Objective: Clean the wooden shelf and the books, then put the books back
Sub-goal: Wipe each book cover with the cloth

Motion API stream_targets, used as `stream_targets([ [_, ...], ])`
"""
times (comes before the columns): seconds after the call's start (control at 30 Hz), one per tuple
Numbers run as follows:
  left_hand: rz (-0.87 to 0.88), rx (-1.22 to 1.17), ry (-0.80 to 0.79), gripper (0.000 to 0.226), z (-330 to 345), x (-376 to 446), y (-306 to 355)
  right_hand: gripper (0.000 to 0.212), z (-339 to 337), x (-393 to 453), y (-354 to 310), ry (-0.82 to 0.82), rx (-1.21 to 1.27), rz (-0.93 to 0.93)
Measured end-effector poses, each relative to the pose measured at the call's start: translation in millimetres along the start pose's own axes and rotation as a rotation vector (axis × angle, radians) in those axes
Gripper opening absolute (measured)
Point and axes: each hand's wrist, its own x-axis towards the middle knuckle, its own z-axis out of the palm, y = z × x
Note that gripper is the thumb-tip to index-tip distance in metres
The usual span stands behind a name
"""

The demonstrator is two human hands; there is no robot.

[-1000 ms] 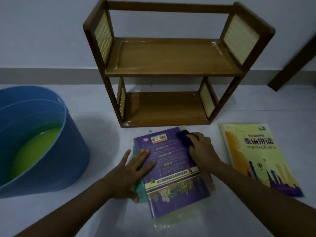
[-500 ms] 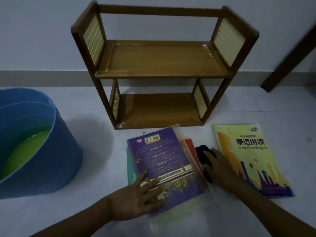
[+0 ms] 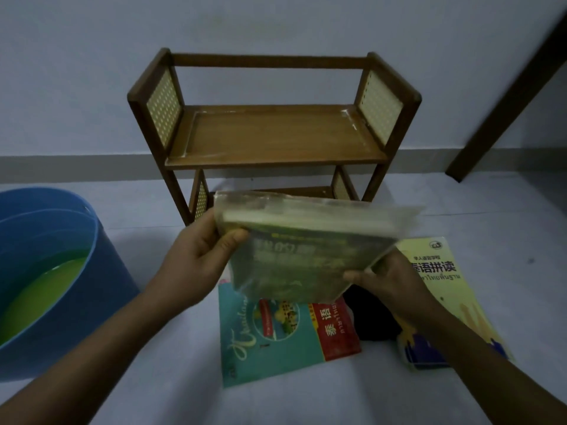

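A book in a clear plastic cover [image 3: 306, 250] is held up off the floor by both hands, tilted, in front of the lower tier of the wooden shelf [image 3: 273, 139]. Its picture is blurred, and the print on it cannot be read. The left hand [image 3: 196, 259] is closed round the book's left edge — the thumb is laid across the front cover, the fingers are hidden behind it. The right hand [image 3: 395, 280] is closed on the lower right corner, with the thumb seen on the near face; how its other fingers lie cannot be told.

The shelf is stood against the wall, and nothing is seen on its upper board; the lower board is mostly hidden by the raised book. Pale streaks are seen along the edges of the upper board.

On the floor below the raised book a teal book [image 3: 270, 342] is laid flat, and a red book [image 3: 334, 329] is seen just beside its right edge — whether it is tucked under cannot be told. A dark cloth [image 3: 374, 320] is laid between the red book and a yellow book [image 3: 445, 289], which is partly covered by the right forearm. To the left, well apart from the books, a blue tub [image 3: 61, 271] is stood with green liquid [image 3: 40, 296] inside.
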Motion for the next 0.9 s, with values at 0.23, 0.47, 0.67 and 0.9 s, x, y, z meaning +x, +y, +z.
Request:
stream_targets([
  [0.23, -0.267, -0.017, 0.062, 0.031, 19.4, -26.5, -56.1, 0.032, 25.0, 4.8, 16.8, 0.057, 0.032, 0.019],
  [0.47, -0.262, 0.269, 0.148, 0.03, 55.5, -40.1, -64.5, 0.022, 15.8, -9.5, 9.4, 0.265, 0.115, -0.058],
  [0.67, -0.455, -0.029, -0.035, 0.023, 139.8, 0.6, -39.5, 0.034, -69.7, -32.8, 16.4, 0.543, -0.056, -0.041],
  [0.9, -0.571, -0.144, -0.442, 0.025, 257.5, 51.0, -52.5, 0.056, -154.6, -15.8, 68.6, 0.436, -0.41, 0.334],
])
